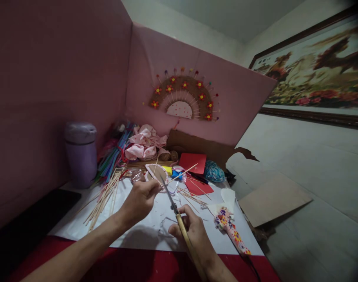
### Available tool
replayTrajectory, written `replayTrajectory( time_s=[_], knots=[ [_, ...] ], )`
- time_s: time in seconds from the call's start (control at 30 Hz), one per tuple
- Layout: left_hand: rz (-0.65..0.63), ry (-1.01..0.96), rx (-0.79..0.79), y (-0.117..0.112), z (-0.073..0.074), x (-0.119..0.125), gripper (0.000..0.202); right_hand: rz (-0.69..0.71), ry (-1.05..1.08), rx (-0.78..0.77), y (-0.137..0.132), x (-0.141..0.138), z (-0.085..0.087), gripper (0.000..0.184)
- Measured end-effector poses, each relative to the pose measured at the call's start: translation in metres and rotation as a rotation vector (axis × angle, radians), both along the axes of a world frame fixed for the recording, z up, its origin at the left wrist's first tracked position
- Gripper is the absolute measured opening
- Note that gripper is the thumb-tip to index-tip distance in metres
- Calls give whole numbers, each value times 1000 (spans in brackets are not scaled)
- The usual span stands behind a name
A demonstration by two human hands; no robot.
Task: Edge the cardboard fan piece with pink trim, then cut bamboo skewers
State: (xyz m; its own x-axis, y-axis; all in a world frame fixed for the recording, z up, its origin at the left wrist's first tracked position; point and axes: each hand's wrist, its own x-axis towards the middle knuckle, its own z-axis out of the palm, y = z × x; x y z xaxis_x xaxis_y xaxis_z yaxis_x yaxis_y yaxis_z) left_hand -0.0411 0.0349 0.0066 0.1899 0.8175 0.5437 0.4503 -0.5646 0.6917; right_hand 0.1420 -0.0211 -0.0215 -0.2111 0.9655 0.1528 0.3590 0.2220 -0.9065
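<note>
My left hand (pixel 142 197) is closed, pinching thin wooden sticks (pixel 181 173) over the middle of the table. One stick slants up to the right; another points almost straight up. In my right hand (pixel 193 231) is a pair of scissors (pixel 177 213) with long yellowish handles and dark metal blades. The blade tips point up and away, close beside my left fingertips and the sticks. Whether the blades touch a stick is hard to make out. Just behind my left hand lies a half-round cardboard piece (pixel 158 172) with a pale pink edge, partly hidden by the fingers.
A purple tumbler (pixel 81 154) and a loose pile of sticks (pixel 104 199) are on the left. Crumpled pink cloth (pixel 146 141), red paper (pixel 193 162) and blue yarn (pixel 214 171) lie at the back. A flowered glue gun-like object (pixel 230 231) is at right. A decorated fan (pixel 183 94) hangs on the pink panel.
</note>
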Motion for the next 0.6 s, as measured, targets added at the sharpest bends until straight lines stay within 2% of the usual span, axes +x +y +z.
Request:
replayTrajectory(
  time_s=[0.13,0.23,0.33,0.47,0.53,0.6],
  knots=[
    [-192,-360,-473,2,11,1,26,20,33,-11,-1,2,-2,37],
    [-322,-530,-837,4,13,-2,24,23,40,-11,-3,4,0,38],
    [-448,-638,-1062,5,13,-7,20,33,36,-25,-6,6,5,39],
    [-468,-693,-1184,4,13,-7,17,45,31,-43,-6,8,9,39],
    [-444,-693,-1140,4,13,-5,18,38,18,-41,-4,10,8,38],
    [-402,-699,-1030,5,13,-5,22,21,2,-41,-1,14,8,38]
  ],
)
